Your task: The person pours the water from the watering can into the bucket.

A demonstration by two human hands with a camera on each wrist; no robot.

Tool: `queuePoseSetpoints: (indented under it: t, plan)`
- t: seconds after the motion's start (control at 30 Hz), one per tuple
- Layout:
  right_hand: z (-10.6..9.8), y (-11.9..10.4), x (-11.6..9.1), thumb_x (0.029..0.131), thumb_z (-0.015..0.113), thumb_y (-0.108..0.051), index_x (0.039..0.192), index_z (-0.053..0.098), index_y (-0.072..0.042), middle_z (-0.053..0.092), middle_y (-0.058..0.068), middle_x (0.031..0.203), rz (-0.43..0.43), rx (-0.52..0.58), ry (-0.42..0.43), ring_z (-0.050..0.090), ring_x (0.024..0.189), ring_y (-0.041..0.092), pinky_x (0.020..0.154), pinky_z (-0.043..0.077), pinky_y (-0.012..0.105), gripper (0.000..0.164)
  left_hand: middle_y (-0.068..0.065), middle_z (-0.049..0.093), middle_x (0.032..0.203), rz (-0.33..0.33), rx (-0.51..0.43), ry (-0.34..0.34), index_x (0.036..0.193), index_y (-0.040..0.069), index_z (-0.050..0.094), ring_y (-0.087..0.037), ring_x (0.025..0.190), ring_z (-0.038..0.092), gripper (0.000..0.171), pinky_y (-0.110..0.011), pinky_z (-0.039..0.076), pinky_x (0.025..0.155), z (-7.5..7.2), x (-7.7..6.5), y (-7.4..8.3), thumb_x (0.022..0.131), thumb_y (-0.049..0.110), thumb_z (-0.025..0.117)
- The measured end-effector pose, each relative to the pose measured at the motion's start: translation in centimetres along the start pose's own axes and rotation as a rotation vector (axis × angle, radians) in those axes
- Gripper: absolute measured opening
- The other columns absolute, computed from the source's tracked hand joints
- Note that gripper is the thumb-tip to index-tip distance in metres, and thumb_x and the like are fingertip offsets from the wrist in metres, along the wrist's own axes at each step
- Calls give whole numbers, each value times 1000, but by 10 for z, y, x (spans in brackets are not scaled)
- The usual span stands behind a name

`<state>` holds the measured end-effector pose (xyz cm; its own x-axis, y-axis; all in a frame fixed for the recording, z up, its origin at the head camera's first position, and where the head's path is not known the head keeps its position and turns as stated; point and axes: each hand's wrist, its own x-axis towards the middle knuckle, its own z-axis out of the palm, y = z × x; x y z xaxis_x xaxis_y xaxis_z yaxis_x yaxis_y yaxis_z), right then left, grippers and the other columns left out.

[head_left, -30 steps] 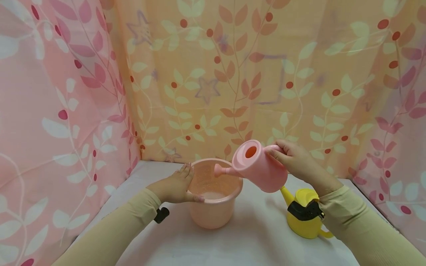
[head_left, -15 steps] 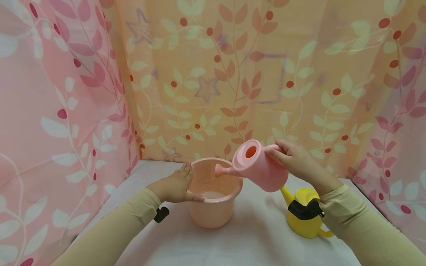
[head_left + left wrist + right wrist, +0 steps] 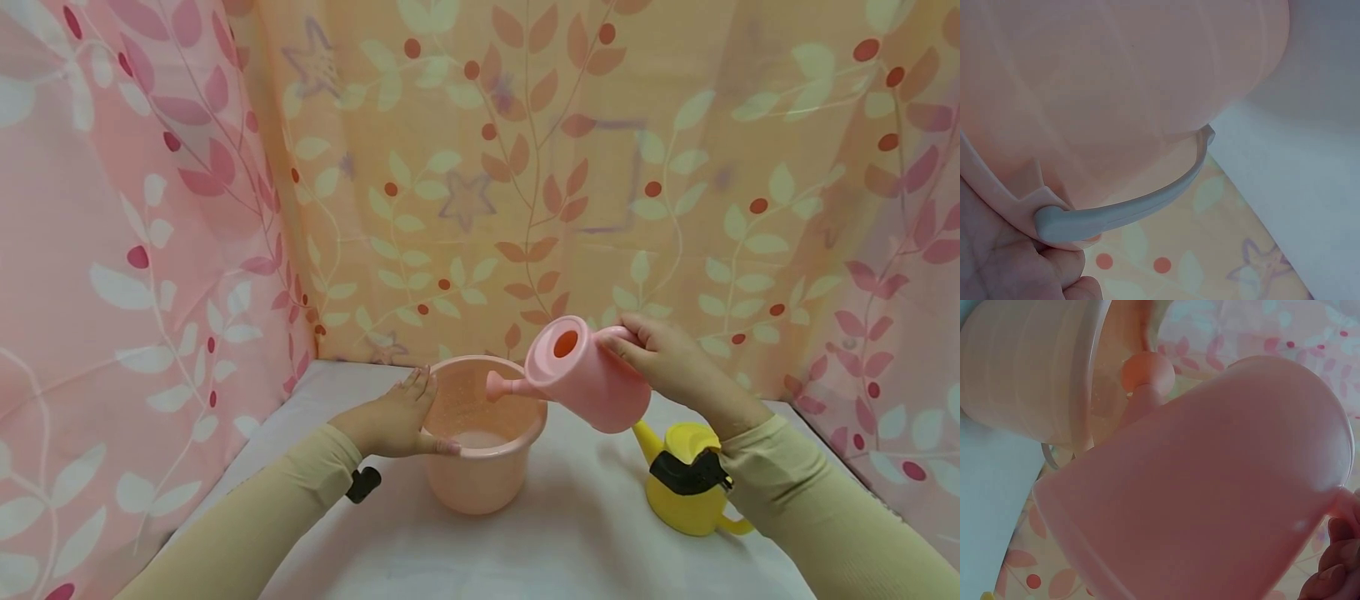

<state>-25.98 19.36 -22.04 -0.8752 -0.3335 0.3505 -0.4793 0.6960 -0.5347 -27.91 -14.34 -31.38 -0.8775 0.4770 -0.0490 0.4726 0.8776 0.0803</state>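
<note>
A pink bucket [image 3: 480, 479] stands on the white table; its wall [image 3: 1122, 81] and grey handle fill the left wrist view. My left hand [image 3: 397, 421] grips its near-left rim, thumb over the edge. My right hand [image 3: 663, 358] holds the handle of a pink watering can [image 3: 588, 379], tilted so its spout hangs over the bucket's mouth. The right wrist view shows the can's body [image 3: 1210, 487] with the bucket [image 3: 1029, 369] beyond its spout tip. Pale liquid lies in the bucket's bottom.
A yellow watering can [image 3: 686, 496] sits on the table under my right forearm. Leaf-patterned curtains [image 3: 525, 167] close in the back and both sides. The white table surface [image 3: 525, 550] extends toward me in front of the bucket.
The pink can has shifted very slightly to the right; both hands keep their holds.
</note>
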Motion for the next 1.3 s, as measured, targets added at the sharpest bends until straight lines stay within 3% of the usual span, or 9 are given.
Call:
queuePoseSetpoints:
  t: [1.3]
  plan:
    - [2, 2, 1, 82, 53, -43, 76, 49, -12, 44, 5, 60, -20, -16, -4, 45, 63, 21, 51, 39, 30, 33, -21, 2, 142, 18, 12, -1, 136, -5, 9, -28, 130, -1, 117, -44, 11, 103, 1, 0, 1, 61, 82, 31]
